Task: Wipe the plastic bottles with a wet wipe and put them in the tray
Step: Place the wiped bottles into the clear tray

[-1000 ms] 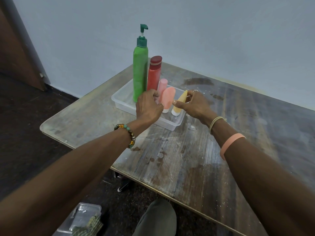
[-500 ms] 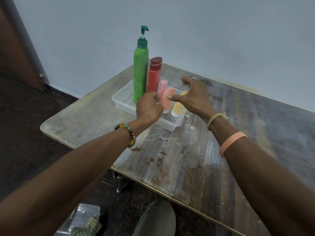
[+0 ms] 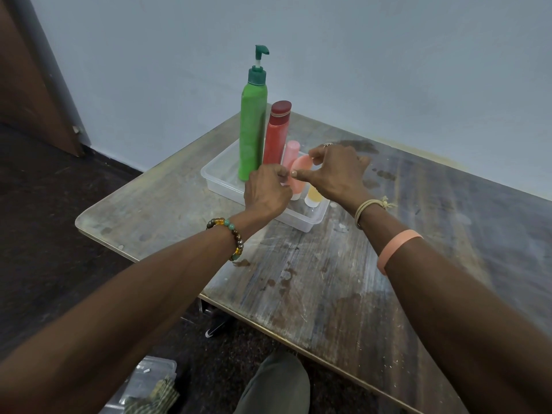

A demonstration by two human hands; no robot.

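A clear plastic tray (image 3: pixel 219 179) sits on the worn table. In it stand a tall green pump bottle (image 3: pixel 253 130), a red bottle (image 3: pixel 277 135), a small pink bottle (image 3: pixel 291 152), a coral tube (image 3: pixel 301 170) and a yellow tube (image 3: pixel 313 195), both tubes cap down. My right hand (image 3: pixel 336 173) reaches over the tray, its thumb and forefinger curved round the top of the coral tube. My left hand (image 3: pixel 265 194) has curled fingers against that tube's left side. No wet wipe shows.
The wooden table (image 3: pixel 343 279) is scratched and stained, with its front edge close to me and a wall behind it. On the floor at lower left lies a clear container (image 3: pixel 149 380) holding a cloth. A shoe (image 3: pixel 216 330) shows under the table.
My right hand let go of the yellow tube, which now stands in the tray, opened over the tray, then came back to the coral tube's top. My left hand barely moved.
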